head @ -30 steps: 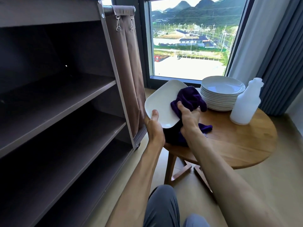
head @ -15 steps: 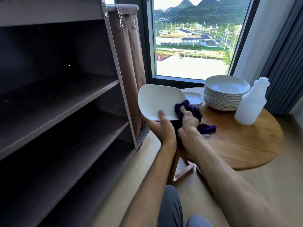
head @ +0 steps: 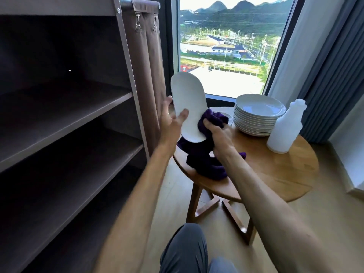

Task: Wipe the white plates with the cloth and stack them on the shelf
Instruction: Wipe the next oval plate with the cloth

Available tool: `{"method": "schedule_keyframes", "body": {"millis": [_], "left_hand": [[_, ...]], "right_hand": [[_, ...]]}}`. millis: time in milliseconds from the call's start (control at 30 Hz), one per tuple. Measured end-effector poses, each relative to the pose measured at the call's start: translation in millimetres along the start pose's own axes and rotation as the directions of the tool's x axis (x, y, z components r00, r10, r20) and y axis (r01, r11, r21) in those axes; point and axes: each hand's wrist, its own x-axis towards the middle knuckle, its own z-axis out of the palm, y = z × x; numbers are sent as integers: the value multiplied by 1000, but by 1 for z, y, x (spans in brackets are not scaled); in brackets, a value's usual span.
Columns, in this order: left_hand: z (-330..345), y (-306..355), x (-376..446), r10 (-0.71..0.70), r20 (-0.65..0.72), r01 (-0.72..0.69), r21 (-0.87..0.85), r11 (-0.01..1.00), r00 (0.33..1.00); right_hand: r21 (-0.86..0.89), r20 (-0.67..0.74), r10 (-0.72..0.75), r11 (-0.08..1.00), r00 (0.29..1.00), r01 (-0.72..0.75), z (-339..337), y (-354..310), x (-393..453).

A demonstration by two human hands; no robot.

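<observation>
Wiping step: left hand [head: 171,120] grips the white ceramic plate [head: 189,107] upright, right hand [head: 217,134] clutches the purple cloth [head: 208,123] against it; next, probably shelving it on the brown shelf [head: 65,117].

The white plate [head: 188,107], held nearly flat half a second ago, now stands almost on edge above the near-left edge of the round table [head: 275,174]. The left hand [head: 171,121] has shifted from under the plate to its left side, thumb across the lower face. The right hand [head: 218,134] has moved the purple cloth [head: 212,121] against the plate's right edge, lower down.
</observation>
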Motion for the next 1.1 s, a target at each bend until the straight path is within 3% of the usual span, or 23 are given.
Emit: {"method": "schedule_keyframes", "body": {"millis": [133, 233, 333, 400, 500, 667, 767, 833, 1000, 1100], "left_hand": [[6, -19, -27, -18, -55, 10, -142, 990, 998], [-14, -18, -25, -60, 131, 73, -98, 992, 990], [-23, -21, -31, -139, 360, 161, -32, 986, 923], [-25, -18, -32, -203, 409, 236, -32, 971, 890], [-22, -11, -29, -240, 328, 309, -176, 935, 914], [-1, -22, -48, -143, 195, 230, -565, 792, 970], [9, -22, -52, -233, 35, 204, -621, 756, 972], [5, -24, -49, -273, -7, 215, -593, 776, 962], [-11, -35, -49, -282, 156, 322, -440, 838, 947], [-12, -23, -47, -284, 177, 332, -390, 859, 942]], "right_hand": [[-32, 23, -7, 999, 1000, 8, 5, 7, -9], [-150, 23, -48, 987, 999, 51, -10, 2, -6], [-179, -29, -80, 981, 996, 74, -22, -21, 7], [-195, 23, -87, 977, 996, 90, -24, -37, 15], [-212, -3, -130, 969, 992, 126, -19, -45, 21], [-24, -230, -87, 996, 969, 83, -11, -37, 22], [-42, -118, -2, 999, 993, -3, -13, -21, 15], [-169, -74, 19, 985, 997, -31, -23, -20, 13], [-476, 128, -178, 852, 976, 218, -37, -48, 20], [-577, 271, -198, 750, 942, 324, -30, -65, 18]]}}
